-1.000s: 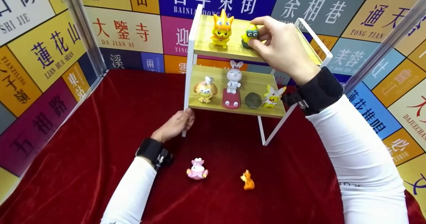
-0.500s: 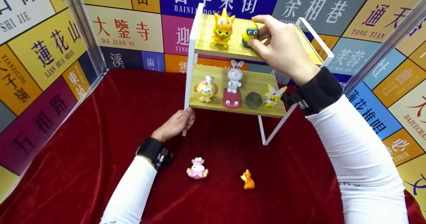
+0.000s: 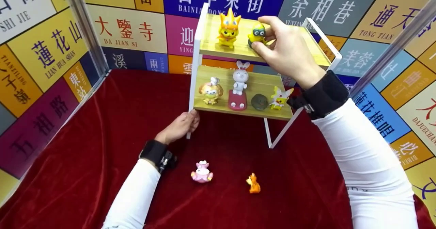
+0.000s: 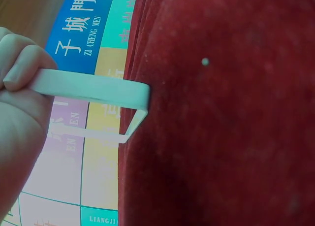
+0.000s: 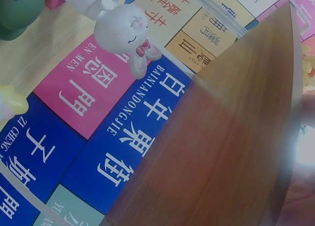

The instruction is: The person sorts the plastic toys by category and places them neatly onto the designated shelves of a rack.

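Note:
On the upper board of a small two-tier shelf [image 3: 245, 112], my right hand [image 3: 291, 48] pinches a yellow Minion figurine [image 3: 256, 35] between thumb and fingers. To its left stands a yellow figurine with an orange pointed hood [image 3: 227, 30]. My left hand [image 3: 182, 125] grips the shelf's white metal leg at the lower left. The left wrist view shows its fingers curled round the white frame [image 4: 93, 85]. In the right wrist view the board's underside [image 5: 216, 122] fills the middle, and little of the right hand [image 5: 302, 201] shows at the edge.
The lower board carries a chef-hatted figurine [image 3: 210, 92], a white rabbit on a red base [image 3: 240, 81], a dark green figurine [image 3: 259, 101] and a yellow-white one [image 3: 280, 98]. A pink figurine [image 3: 202, 172] and an orange one [image 3: 253, 183] lie on the red cloth [image 3: 143, 96].
The Minion figurine has turned slightly in my right fingers, and the thumb has shifted a little to the left. My left hand stays on the leg.

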`<act>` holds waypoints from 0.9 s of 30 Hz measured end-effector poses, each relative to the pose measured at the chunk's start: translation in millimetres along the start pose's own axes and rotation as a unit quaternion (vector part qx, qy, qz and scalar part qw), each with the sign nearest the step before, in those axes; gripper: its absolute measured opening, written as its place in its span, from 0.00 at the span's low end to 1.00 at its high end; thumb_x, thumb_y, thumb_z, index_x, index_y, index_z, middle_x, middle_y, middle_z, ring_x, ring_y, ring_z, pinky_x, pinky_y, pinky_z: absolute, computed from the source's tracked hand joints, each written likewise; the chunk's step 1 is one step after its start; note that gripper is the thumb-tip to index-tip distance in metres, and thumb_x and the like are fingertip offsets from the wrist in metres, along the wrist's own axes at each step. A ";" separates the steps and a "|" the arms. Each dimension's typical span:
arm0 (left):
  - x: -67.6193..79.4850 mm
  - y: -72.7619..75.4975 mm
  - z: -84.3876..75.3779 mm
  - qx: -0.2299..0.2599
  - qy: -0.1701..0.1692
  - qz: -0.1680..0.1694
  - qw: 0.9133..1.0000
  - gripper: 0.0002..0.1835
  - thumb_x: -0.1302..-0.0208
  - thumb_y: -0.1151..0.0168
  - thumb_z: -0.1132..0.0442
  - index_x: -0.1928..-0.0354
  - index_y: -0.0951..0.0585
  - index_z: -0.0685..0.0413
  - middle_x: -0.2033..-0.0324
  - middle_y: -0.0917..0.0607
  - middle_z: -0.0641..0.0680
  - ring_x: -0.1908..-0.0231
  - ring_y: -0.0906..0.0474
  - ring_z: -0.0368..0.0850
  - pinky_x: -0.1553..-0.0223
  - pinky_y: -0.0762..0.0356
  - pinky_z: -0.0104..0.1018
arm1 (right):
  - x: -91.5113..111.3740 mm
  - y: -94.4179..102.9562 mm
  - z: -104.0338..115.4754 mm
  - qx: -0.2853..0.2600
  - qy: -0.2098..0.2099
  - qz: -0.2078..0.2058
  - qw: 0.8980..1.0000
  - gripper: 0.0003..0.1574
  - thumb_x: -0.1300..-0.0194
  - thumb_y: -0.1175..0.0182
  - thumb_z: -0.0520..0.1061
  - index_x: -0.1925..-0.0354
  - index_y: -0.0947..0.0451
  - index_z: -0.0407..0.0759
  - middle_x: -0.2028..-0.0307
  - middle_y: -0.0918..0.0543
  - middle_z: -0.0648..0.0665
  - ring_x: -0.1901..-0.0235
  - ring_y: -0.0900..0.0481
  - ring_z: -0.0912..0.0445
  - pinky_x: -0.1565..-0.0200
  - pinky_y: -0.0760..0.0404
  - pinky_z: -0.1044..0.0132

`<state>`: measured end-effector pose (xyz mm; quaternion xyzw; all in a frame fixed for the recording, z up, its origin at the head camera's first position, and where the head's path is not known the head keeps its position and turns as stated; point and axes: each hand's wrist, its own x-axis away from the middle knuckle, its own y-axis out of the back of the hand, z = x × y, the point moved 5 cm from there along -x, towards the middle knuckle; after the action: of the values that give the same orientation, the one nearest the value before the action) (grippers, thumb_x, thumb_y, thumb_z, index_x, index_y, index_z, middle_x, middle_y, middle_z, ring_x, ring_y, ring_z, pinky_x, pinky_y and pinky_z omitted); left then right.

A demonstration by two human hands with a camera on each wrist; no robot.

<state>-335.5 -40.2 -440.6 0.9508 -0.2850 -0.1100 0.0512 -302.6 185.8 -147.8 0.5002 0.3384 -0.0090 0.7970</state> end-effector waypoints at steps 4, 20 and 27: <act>-0.6 0.0 0.6 -0.006 0.002 -0.004 1.000 0.26 0.19 0.70 0.45 0.75 0.36 0.51 0.79 0.34 0.47 0.78 0.39 0.38 0.74 0.40 0.27 | 1.0 4.1 0.7 -0.004 -0.001 -0.016 1.000 0.35 0.34 0.35 0.47 0.33 0.32 0.38 0.49 0.14 0.37 0.53 0.15 0.46 0.56 0.22 0.68; 0.9 -2.9 0.3 -0.001 -0.007 0.006 1.000 0.31 0.28 0.67 0.32 0.75 0.37 0.51 0.79 0.35 0.47 0.79 0.41 0.36 0.74 0.42 0.27 | 84.3 27.6 30.2 -0.092 0.095 -0.243 0.961 0.25 0.44 0.36 0.44 0.50 0.24 0.31 0.49 0.19 0.35 0.48 0.24 0.49 0.41 0.30 0.66; -0.1 -0.9 -1.5 -0.009 0.002 -0.001 1.000 0.26 0.17 0.74 0.54 0.76 0.36 0.52 0.80 0.35 0.48 0.79 0.40 0.39 0.75 0.41 0.27 | 143.7 -19.3 52.8 -0.130 0.243 -0.080 0.958 0.09 0.42 0.34 0.39 0.61 0.17 0.37 0.64 0.14 0.42 0.60 0.18 0.49 0.48 0.22 0.65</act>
<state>-334.8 -39.4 -439.3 0.9509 -0.2825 -0.1110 0.0602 -170.7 180.3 -227.5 0.3508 0.5588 0.0932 0.7457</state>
